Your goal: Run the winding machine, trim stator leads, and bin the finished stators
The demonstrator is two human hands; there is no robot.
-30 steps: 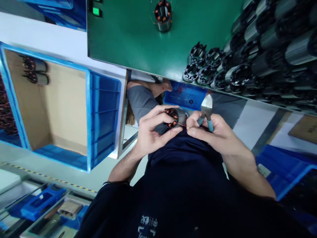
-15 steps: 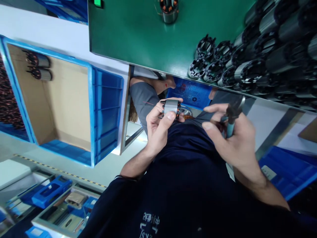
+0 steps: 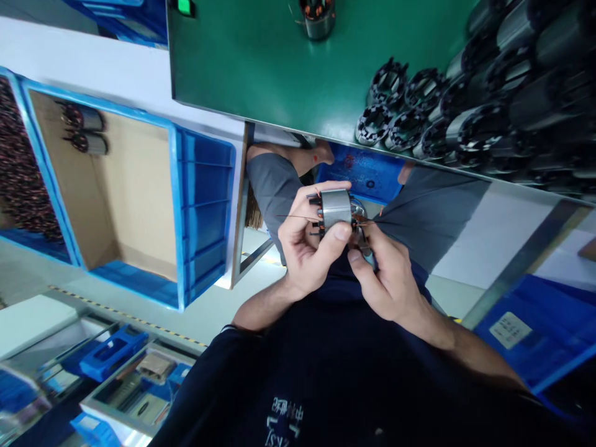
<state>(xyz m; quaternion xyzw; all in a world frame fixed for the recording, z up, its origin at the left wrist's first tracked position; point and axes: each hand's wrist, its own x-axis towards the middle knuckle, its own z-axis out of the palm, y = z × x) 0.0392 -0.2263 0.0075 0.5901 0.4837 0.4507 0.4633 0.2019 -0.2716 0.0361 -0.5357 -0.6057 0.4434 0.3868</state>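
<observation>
In the head view, my left hand (image 3: 307,251) is closed round a motor stator (image 3: 336,208), a silver ring with copper windings and thin wires sticking out on its left side. The thumb presses on its front. My right hand (image 3: 388,267) is closed on a pair of pliers (image 3: 367,251) with a light blue handle; most of the tool is hidden by the fingers. Their metal end is close to the stator's right side, where a copper wire runs to my right fingertips. I cannot tell if the jaws touch the wire.
A green table (image 3: 261,68) lies ahead, with one wound stator (image 3: 319,22) and several bare stator cores (image 3: 388,84) along its right side. At left, a blue crate (image 3: 174,217) lined with cardboard holds two stators (image 3: 86,130). Another blue bin (image 3: 535,329) stands at right.
My right hand has moved left with the pliers, from apart to right beside the stator. My left hand and the stator have shifted slightly right.
</observation>
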